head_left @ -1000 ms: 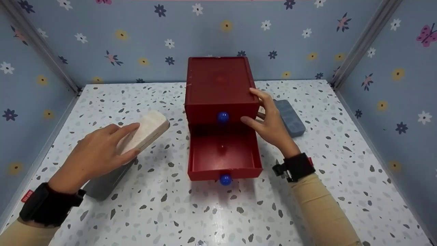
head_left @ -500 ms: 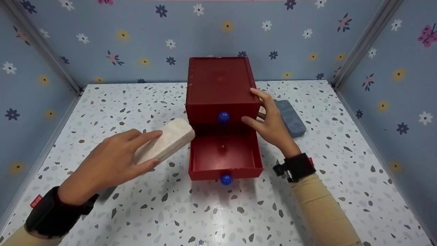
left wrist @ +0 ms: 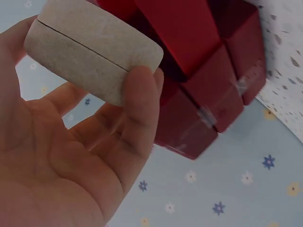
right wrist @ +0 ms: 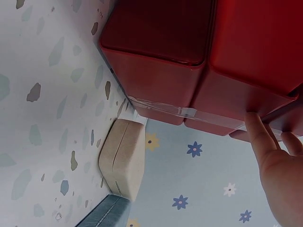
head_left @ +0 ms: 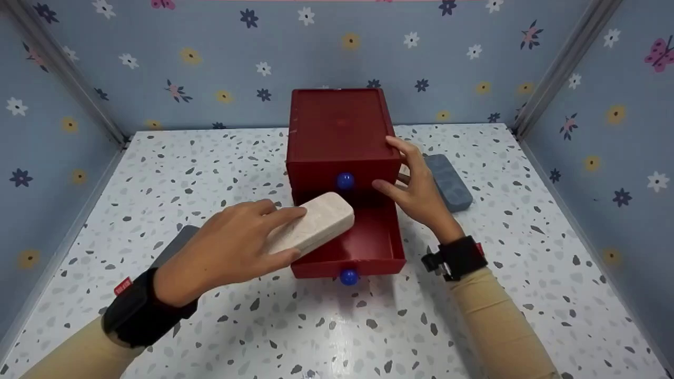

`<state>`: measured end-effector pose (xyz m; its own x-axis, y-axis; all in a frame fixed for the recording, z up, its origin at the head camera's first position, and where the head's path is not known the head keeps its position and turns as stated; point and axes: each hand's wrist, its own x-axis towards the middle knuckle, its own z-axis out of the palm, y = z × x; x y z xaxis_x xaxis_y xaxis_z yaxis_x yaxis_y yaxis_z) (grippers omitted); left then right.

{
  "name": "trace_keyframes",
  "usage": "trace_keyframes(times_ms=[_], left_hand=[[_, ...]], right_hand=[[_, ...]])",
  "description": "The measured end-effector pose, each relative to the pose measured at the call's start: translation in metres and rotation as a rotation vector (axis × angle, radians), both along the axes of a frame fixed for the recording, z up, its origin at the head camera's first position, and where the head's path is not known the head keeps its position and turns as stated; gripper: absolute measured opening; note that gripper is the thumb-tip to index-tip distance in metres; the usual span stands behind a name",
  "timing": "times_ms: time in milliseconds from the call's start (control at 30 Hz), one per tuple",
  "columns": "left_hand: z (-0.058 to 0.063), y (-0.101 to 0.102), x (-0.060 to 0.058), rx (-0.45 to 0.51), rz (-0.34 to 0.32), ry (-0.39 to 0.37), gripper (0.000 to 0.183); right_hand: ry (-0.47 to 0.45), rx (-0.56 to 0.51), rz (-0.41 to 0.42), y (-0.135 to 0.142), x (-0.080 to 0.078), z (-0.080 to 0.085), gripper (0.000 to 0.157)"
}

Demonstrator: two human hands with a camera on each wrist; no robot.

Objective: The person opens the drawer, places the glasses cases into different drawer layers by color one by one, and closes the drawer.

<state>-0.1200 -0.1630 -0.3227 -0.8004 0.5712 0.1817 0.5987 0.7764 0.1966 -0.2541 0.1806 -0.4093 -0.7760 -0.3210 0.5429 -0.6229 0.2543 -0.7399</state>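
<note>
My left hand (head_left: pixel 226 247) pinches a cream glasses case (head_left: pixel 316 221) between thumb and fingers. The case is tilted above the left part of the pulled-out red drawer (head_left: pixel 368 242), which has a blue knob (head_left: pixel 348 277). In the left wrist view a seam runs along the side of the glasses case (left wrist: pixel 90 47). My right hand (head_left: pixel 418 192) rests on the right front corner of the red drawer unit (head_left: pixel 339 126), thumb on the front face, a finger on the top edge. In the right wrist view its fingers (right wrist: pixel 259 135) touch the unit's side.
A blue case (head_left: pixel 447 181) lies on the speckled table (head_left: pixel 500 252) right of the drawer unit. Beside it, in the right wrist view, is a beige case (right wrist: pixel 123 156). A dark grey case (head_left: pixel 176 243) is partly hidden behind the left hand. Flower-patterned walls (head_left: pixel 210 52) enclose the table.
My left hand has carried the cream glasses case rightward from beside the dark grey case to above the pulled-out drawer. The right hand and the drawer unit have stayed in place.
</note>
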Motion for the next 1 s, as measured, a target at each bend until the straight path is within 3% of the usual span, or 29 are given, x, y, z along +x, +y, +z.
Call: trace_keyframes(times_ms=[167, 433, 833, 1000], left_hand=[[0.004, 0.024, -0.005, -0.03, 0.007, -0.039, 0.055], [0.005, 0.053, -0.011, -0.117, 0.027, -0.04, 0.05], [-0.008, 0.09, -0.027, -0.174, 0.061, -0.02, 0.041], [-0.011, 0.102, -0.034, -0.166, 0.116, -0.07, 0.043]], right_hand=[[-0.002, 0.012, -0.001, 0.001, -0.001, 0.0, 0.078], [-0.01, -0.003, 0.004, -0.003, -0.001, -0.001, 0.079], [-0.009, -0.015, 0.004, -0.001, 0.0, -0.001, 0.078], [-0.005, -0.007, 0.013, 0.002, 0.001, -0.002, 0.076]])
